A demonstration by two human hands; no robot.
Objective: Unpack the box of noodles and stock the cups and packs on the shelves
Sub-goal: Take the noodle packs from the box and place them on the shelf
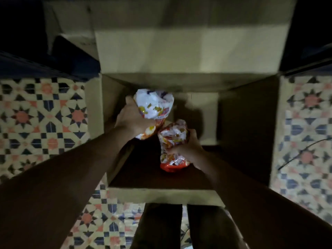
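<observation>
Both forearms reach down into the open cardboard box (186,194) on the patterned floor tiles (43,115). Left hand (133,119) has its fingers curled round a white noodle pack (154,105) near the box's far wall; right hand (186,146) grips a red-and-white pack (172,141) (crumpled, blurred print) just beside it, nearer the middle.

The head camera looks steeply down, close above the open cardboard box (186,194).

both arms outstretched, left grip (132,121) and right grip (186,147) curled tight
</observation>
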